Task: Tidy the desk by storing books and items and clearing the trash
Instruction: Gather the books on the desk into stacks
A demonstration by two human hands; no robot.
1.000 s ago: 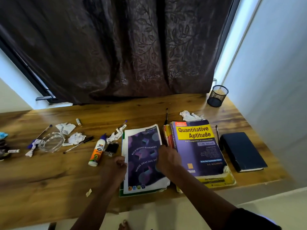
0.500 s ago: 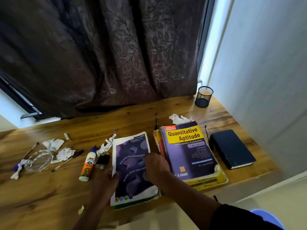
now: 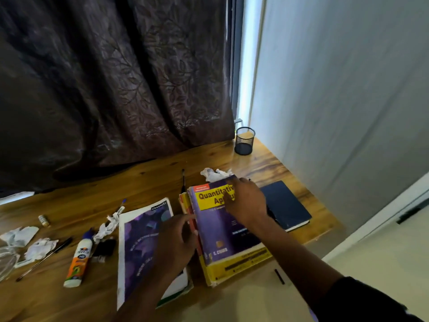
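A purple and yellow "Quantitative Aptitude" book (image 3: 218, 233) tops a stack with a yellow book (image 3: 243, 263) beneath, near the desk's front edge. My right hand (image 3: 247, 203) rests on its cover near the far right corner, hiding part of the title. My left hand (image 3: 177, 240) curls its fingers against the stack's spine and lies over the right edge of a purple "classmate" notebook (image 3: 139, 240). A dark blue diary (image 3: 286, 205) lies just right of the stack. Crumpled paper (image 3: 214, 174) sits behind the books.
A black mesh pen holder (image 3: 244, 140) stands at the far right corner of the wooden desk (image 3: 144, 180). To the left lie a glue bottle (image 3: 77, 259), paper scraps (image 3: 39, 248), a black pen (image 3: 41, 259), a black clip (image 3: 104, 247) and a glass bowl (image 3: 4, 263). A curtain hangs behind; a wall stands on the right.
My right hand left the notebook and moved onto the purple book's far corner. My left hand shifted right from the notebook's left edge to the stack's spine. The view swung right.
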